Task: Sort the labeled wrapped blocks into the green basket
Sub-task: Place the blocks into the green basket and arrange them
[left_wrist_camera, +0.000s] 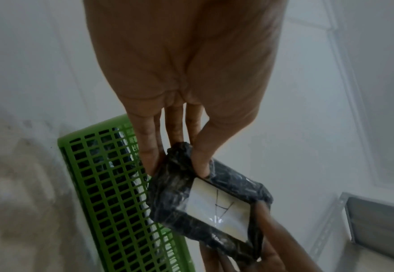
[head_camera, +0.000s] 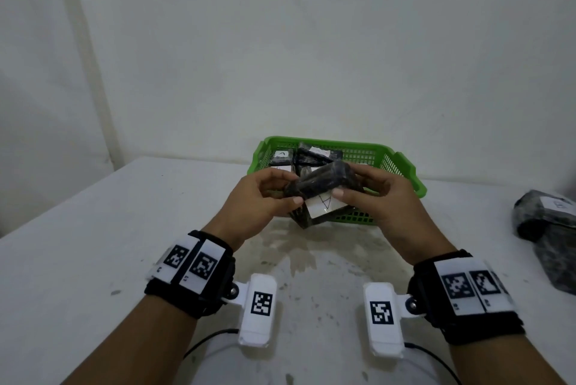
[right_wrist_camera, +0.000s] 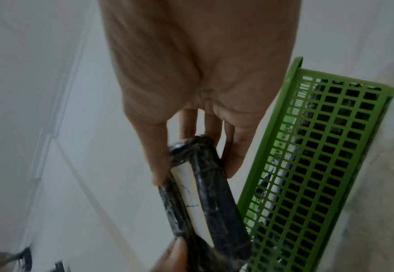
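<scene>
A white table (head_camera: 93, 260), pale and smooth, scuffed with grey stains and dark specks toward the middle of the near part. Standing on it toward the far edge, a green basket (head_camera: 408, 172) (mesh walls, dark wrapped blocks (head_camera: 282, 157) inside, some with white labels). Well apart from the basket, at the right edge, a dark wrapped bundle (head_camera: 548, 235) with a white label, lying flat. Near the front edge, thin black cables (head_camera: 205, 341) trailing across the surface.
</scene>
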Tool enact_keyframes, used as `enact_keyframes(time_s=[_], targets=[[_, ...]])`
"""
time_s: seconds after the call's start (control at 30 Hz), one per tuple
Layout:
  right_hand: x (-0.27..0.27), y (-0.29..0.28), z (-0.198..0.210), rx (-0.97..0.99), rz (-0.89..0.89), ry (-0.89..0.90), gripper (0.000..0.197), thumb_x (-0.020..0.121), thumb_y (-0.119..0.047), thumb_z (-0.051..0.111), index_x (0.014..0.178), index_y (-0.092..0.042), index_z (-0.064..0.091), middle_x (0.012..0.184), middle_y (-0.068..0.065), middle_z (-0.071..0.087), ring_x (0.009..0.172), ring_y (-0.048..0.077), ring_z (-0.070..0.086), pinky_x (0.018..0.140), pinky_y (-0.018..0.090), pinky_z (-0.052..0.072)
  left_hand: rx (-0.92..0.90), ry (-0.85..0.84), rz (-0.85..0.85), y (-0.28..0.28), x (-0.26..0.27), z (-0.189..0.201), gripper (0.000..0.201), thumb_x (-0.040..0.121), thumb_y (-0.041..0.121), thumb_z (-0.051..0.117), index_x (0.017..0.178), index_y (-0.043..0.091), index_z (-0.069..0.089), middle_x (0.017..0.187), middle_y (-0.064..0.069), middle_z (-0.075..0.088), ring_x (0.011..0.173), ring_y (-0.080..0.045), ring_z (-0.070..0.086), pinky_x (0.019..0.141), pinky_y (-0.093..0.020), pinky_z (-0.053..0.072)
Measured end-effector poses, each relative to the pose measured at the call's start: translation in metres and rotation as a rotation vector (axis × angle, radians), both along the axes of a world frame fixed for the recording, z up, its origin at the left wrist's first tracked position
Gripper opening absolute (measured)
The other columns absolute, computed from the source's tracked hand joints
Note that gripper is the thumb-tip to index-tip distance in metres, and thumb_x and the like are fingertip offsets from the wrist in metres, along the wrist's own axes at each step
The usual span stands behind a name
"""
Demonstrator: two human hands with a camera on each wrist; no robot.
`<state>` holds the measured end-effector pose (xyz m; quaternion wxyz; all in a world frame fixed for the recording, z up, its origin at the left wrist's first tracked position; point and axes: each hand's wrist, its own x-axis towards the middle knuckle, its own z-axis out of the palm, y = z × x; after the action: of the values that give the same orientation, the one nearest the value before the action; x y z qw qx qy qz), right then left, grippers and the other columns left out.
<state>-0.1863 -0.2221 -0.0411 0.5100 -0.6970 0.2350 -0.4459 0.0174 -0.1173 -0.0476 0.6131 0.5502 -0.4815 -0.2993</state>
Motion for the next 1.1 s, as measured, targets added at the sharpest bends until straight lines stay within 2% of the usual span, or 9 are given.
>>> enact_keyframes(time_s=[0.1, 0.17, 0.37, 0.43, 0.53, 0.7, 0.87, 0.97, 1.1], targets=[[0.004, 0.009, 0.007, 0.222, 0.151, -0.144, 0.048, 0.085, -0.031, 0.071, 0.129, -0.011, 0.071, 0.121, 0.011, 0.077, 0.114, 0.027, 0.072, 0.096, 0.039, 0.061, 0.009, 0.077, -0.06, 0.0, 0.003, -0.002, 0.031, 0.088, -0.009, 0.07, 0.113, 0.007, 0.068, 0.114, -0.01, 0.074, 0.099, -0.028, 0.075, 0.091, -0.041, 0.06], [0.005, 0.014, 0.008, 0.36, 0.186, -0.144, 0.041, 0.094, -0.036, 0.063, 0.124, -0.009, 0.074, 0.126, 0.023, 0.072, 0.114, 0.037, 0.069, 0.102, 0.049, 0.057, 0.002, 0.079, -0.094, 0.001, 0.002, -0.002, 0.032, 0.089, -0.01, 0.069, 0.114, 0.009, 0.068, 0.112, -0.006, 0.074, 0.1, -0.025, 0.075, 0.093, -0.039, 0.06], [0.003, 0.015, 0.008, 0.498, 0.264, -0.017, 0.053, 0.076, -0.044, 0.076, 0.119, -0.012, 0.075, 0.116, 0.021, 0.074, 0.105, 0.038, 0.068, 0.108, 0.055, 0.05, -0.024, 0.08, -0.118, -0.001, -0.003, -0.002, 0.037, 0.087, -0.01, 0.07, 0.118, 0.011, 0.064, 0.12, -0.006, 0.073, 0.112, -0.024, 0.07, 0.097, -0.038, 0.057], [0.004, 0.015, 0.008, 0.45, 0.25, -0.039, 0.044, 0.076, -0.038, 0.077, 0.11, -0.011, 0.077, 0.11, 0.017, 0.075, 0.106, 0.033, 0.066, 0.106, 0.048, 0.05, -0.028, 0.197, -0.197, -0.001, -0.004, 0.001, 0.053, 0.081, 0.009, 0.08, 0.13, 0.01, 0.06, 0.132, -0.013, 0.067, 0.12, -0.028, 0.066, 0.106, -0.047, 0.052], [0.007, 0.013, 0.004, 0.329, 0.226, -0.025, 0.04, 0.076, -0.031, 0.082, 0.107, -0.006, 0.077, 0.111, 0.014, 0.077, 0.105, 0.026, 0.069, 0.093, 0.032, 0.055, 0.009, 0.276, -0.343, -0.001, -0.008, 0.004, 0.092, 0.066, 0.044, 0.088, 0.141, 0.004, 0.053, 0.137, -0.019, 0.063, 0.125, -0.028, 0.063, 0.107, -0.042, 0.051], [0.008, 0.016, 0.002, 0.286, 0.25, 0.104, 0.059, 0.071, -0.04, 0.085, 0.121, -0.011, 0.075, 0.124, 0.011, 0.076, 0.12, 0.026, 0.07, 0.107, 0.043, 0.05, -0.035, 0.174, -0.222, -0.001, -0.014, 0.003, 0.031, 0.083, 0.021, 0.07, 0.109, 0.007, 0.076, 0.116, -0.018, 0.075, 0.107, -0.028, 0.072, 0.098, -0.04, 0.058], [0.011, 0.017, 0.001, 0.298, 0.263, 0.068, 0.045, 0.074, -0.027, 0.085, 0.115, -0.008, 0.076, 0.12, 0.013, 0.078, 0.112, 0.024, 0.073, 0.098, 0.034, 0.055, -0.053, 0.205, -0.284, 0.0, -0.012, 0.004, 0.052, 0.085, 0.028, 0.071, 0.123, -0.008, 0.066, 0.126, -0.026, 0.067, 0.112, -0.03, 0.068, 0.1, -0.039, 0.056], [0.011, 0.015, 0.0, 0.317, 0.273, 0.019, 0.049, 0.073, -0.022, 0.08, 0.118, -0.003, 0.075, 0.121, 0.016, 0.077, 0.12, 0.032, 0.07, 0.106, 0.039, 0.056, -0.015, 0.188, -0.293, 0.0, -0.014, 0.005, 0.043, 0.087, 0.022, 0.066, 0.123, -0.003, 0.068, 0.124, -0.023, 0.07, 0.113, -0.031, 0.069, 0.104, -0.043, 0.053], [0.009, 0.016, 0.001, 0.303, 0.316, 0.052, 0.05, 0.08, -0.028, 0.083, 0.123, -0.004, 0.074, 0.125, 0.015, 0.075, 0.119, 0.027, 0.071, 0.107, 0.038, 0.055, -0.003, 0.173, -0.305, 0.003, -0.014, 0.004, 0.04, 0.087, 0.022, 0.067, 0.122, 0.004, 0.071, 0.125, -0.017, 0.071, 0.116, -0.028, 0.069, 0.103, -0.04, 0.055]])
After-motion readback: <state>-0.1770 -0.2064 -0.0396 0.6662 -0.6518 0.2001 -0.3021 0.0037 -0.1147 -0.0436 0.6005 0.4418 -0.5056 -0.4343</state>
